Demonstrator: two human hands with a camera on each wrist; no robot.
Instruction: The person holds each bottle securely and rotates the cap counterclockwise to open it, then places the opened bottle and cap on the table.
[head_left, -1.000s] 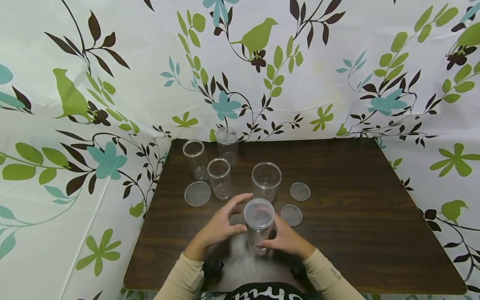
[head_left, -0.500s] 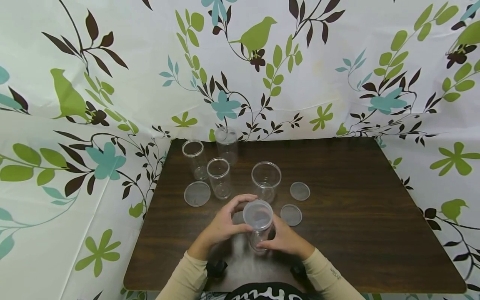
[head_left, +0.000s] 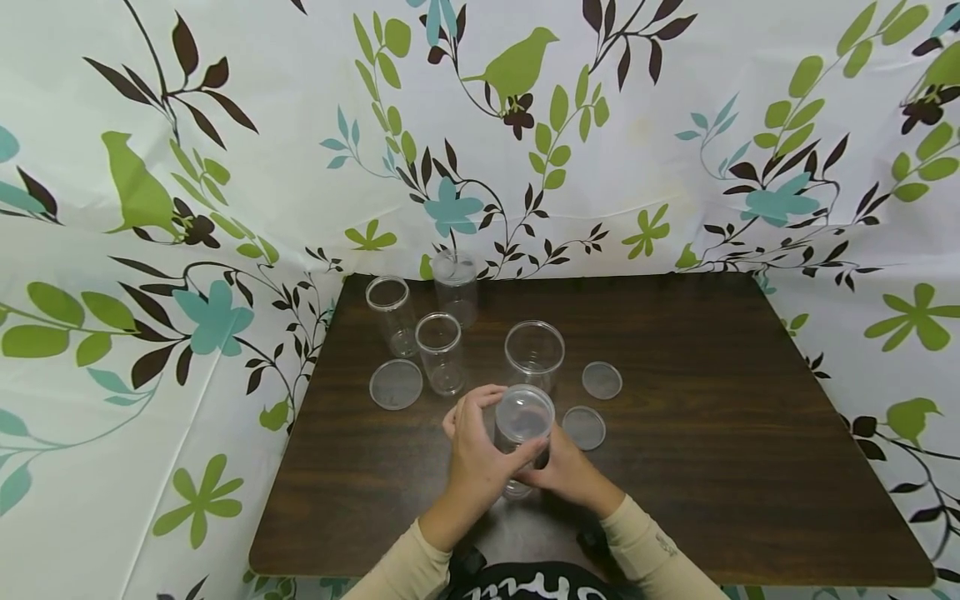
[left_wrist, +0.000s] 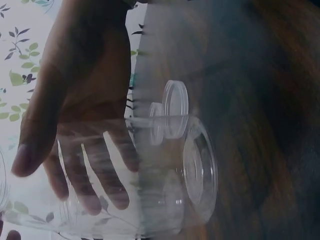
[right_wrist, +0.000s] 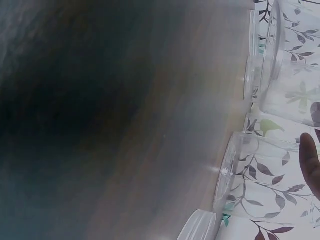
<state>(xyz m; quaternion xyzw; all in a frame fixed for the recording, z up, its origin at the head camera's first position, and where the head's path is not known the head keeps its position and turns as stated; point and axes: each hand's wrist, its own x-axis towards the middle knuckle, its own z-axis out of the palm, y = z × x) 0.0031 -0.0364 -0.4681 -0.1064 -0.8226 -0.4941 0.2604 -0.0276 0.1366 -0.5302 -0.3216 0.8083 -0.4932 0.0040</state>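
Observation:
A clear, round jar point(head_left: 517, 489) stands upright close to the body in the head view, topped by a translucent lid point(head_left: 524, 410). My left hand point(head_left: 476, 462) grips around the lid, its thumb across the near side and fingers on the far left. Lower down, my right hand point(head_left: 573, 471) holds the jar's body from the right. In the left wrist view, the right hand's fingers point(left_wrist: 102, 175) show through the transparent jar wall, and the jar's base point(left_wrist: 200, 170) faces the table. A fingertip point(right_wrist: 311, 162) enters the right wrist view at its right edge.
Behind the hands stands a wide open jar point(head_left: 534, 348). Further left are narrower jars point(head_left: 441, 350), point(head_left: 390, 312) and another jar point(head_left: 456, 287) at the back. Flat lids lie at left point(head_left: 396, 384) and right point(head_left: 583, 427) on the dark wooden table point(head_left: 720, 467).
My left hand has closed in around the lid and turned, its thumb sweeping rightward across the near side. The right hand keeps its hold; the lidded jar has shifted slightly right and back.

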